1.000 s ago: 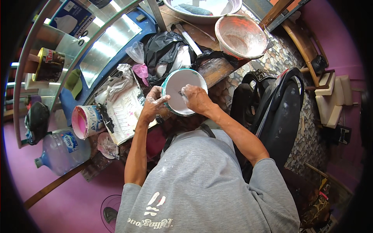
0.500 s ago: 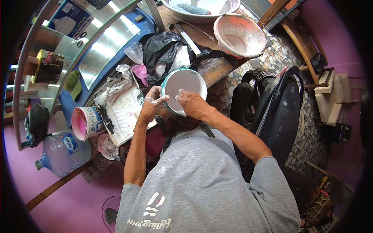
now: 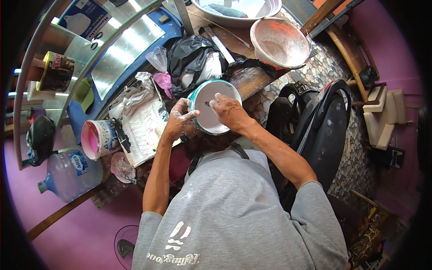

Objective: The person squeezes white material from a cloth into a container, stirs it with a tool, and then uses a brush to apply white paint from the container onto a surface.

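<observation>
Standing just beyond the grey shirt, a round green-and-white bucket is entered first, its pale grey filling seen from above; what it is borne by is hidden. Left hand: thumb and fingers spread apart, laid against the bucket's left rim and outer wall. Right hand: fingers drawn together over the filling, as if pinching something thin; what is pinched, if anything, cannot be told, and a small dark mark beside the fingertips is not resolved. Risks, as judged: the bucket could be tipped if it were pushed hard from the right, since bracing is given from the left side only; grip could be lost at the rim, both hands being smeared with white. The shirt could be splashed by a quick stroke, being close on the near side. On the far side, a crumpled black bag is placed next to the rim, and grit could be shed from it into the filling if it were nudged. To the right, a black motorcycle seat is noted, already spotted white; drips could be caught there were the right hand swung outward.
</observation>
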A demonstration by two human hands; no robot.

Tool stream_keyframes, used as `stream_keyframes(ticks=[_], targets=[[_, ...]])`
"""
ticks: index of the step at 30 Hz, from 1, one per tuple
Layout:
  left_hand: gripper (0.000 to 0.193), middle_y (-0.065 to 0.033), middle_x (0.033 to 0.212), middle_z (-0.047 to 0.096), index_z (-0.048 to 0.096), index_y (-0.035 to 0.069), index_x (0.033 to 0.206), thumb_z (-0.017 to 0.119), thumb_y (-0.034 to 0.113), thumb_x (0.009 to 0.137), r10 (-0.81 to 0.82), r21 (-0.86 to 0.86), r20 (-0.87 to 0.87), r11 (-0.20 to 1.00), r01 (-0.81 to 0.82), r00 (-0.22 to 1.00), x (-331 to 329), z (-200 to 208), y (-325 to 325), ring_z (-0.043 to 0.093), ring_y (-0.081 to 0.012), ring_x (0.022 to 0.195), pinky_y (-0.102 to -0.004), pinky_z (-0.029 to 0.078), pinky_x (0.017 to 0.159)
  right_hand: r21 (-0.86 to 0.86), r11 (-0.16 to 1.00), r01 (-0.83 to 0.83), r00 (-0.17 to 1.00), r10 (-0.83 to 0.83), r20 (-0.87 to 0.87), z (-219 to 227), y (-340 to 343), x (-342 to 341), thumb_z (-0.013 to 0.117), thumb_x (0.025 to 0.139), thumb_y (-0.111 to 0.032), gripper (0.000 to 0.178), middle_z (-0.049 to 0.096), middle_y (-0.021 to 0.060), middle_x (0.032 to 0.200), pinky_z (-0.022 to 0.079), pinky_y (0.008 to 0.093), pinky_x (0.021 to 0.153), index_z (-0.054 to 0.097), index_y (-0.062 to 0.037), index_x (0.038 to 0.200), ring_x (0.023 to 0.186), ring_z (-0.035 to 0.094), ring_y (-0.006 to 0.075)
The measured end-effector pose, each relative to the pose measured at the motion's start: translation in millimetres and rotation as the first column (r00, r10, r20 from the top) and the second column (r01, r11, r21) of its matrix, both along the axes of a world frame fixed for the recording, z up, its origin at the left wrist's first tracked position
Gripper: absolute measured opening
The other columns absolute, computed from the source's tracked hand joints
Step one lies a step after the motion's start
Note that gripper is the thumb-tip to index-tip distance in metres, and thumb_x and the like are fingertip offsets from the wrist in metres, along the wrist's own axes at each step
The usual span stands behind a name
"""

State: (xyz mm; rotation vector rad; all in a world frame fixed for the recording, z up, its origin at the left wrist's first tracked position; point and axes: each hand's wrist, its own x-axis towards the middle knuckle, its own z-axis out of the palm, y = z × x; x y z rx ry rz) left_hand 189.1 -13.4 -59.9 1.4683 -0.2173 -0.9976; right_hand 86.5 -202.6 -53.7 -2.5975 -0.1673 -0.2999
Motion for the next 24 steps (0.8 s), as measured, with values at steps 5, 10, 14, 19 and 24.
stream_keyframes(ticks=[5, 10, 14, 19, 24], targets=[[0.026, 0.0026, 0.095, 0.057, 0.050, 0.013, 0.097, 0.071, 0.010, 0.083, -0.011, 0.011, 0.021, 1.000, 0.011, 1.000, 0.1, -5.2, 1.2, 0.055, -0.0061, 0.088, -0.0236, 0.049, 0.071, -0.021, 0.987, 0.158, 0.982, -0.159, -0.097, -13.1, -14.8, -7.4, 0.049, 0.082, -0.004, 0.011, 0.058, 0.0216, 0.086, 0.053, 0.0440, 0.067, 0.058, 0.0019, 0.083, 0.078, 0.064, 0.0378], [0.027, 0.0028, 0.094, 0.056, 0.050, 0.013, 0.098, 0.072, 0.014, 0.083, 0.023, -0.058, -0.029, 0.998, -0.025, 0.999, -1.6, -0.1, -4.4, 0.055, -0.0060, 0.088, -0.0240, 0.050, 0.072, 0.096, 0.960, 0.261, 0.944, -0.234, -0.231, -24.9, -20.6, -28.0, 0.056, 0.077, -0.008, 0.012, 0.062, 0.0240, 0.083, 0.052, 0.0462, 0.072, 0.060, 0.0034, 0.080, 0.080, 0.064, 0.0395], [0.027, 0.0033, 0.092, 0.055, 0.049, 0.013, 0.098, 0.072, 0.017, 0.084, 0.017, -0.035, -0.017, 0.999, -0.018, 1.000, -4.0, 6.3, -7.8, 0.055, -0.0055, 0.087, -0.0239, 0.050, 0.071, 0.307, 0.857, 0.413, 0.863, -0.261, -0.433, -12.0, -20.7, -33.6, 0.065, 0.072, -0.011, 0.018, 0.065, 0.0266, 0.086, 0.051, 0.0440, 0.077, 0.066, 0.0049, 0.080, 0.085, 0.065, 0.0392], [0.026, 0.0042, 0.091, 0.055, 0.050, 0.013, 0.098, 0.071, 0.018, 0.085, 0.023, -0.041, -0.051, 0.999, -0.025, 0.998, -5.8, 10.3, -13.6, 0.054, -0.0047, 0.085, -0.0231, 0.049, 0.070, 0.404, 0.794, 0.454, 0.861, -0.274, -0.429, -15.0, -6.6, -27.0, 0.068, 0.073, -0.014, 0.021, 0.066, 0.0251, 0.086, 0.051, 0.0410, 0.078, 0.069, 0.0038, 0.084, 0.083, 0.066, 0.0369], [0.026, 0.0048, 0.090, 0.055, 0.051, 0.014, 0.099, 0.072, 0.019, 0.084, 0.010, -0.011, 0.008, 1.000, -0.010, 1.000, -4.6, 8.1, -13.8, 0.054, -0.0039, 0.084, -0.0216, 0.047, 0.069, 0.529, 0.740, 0.416, 0.907, -0.295, -0.301, -20.8, -2.6, -6.4, 0.068, 0.074, -0.016, 0.022, 0.067, 0.0235, 0.086, 0.052, 0.0401, 0.077, 0.069, 0.0032, 0.083, 0.079, 0.066, 0.0360]])
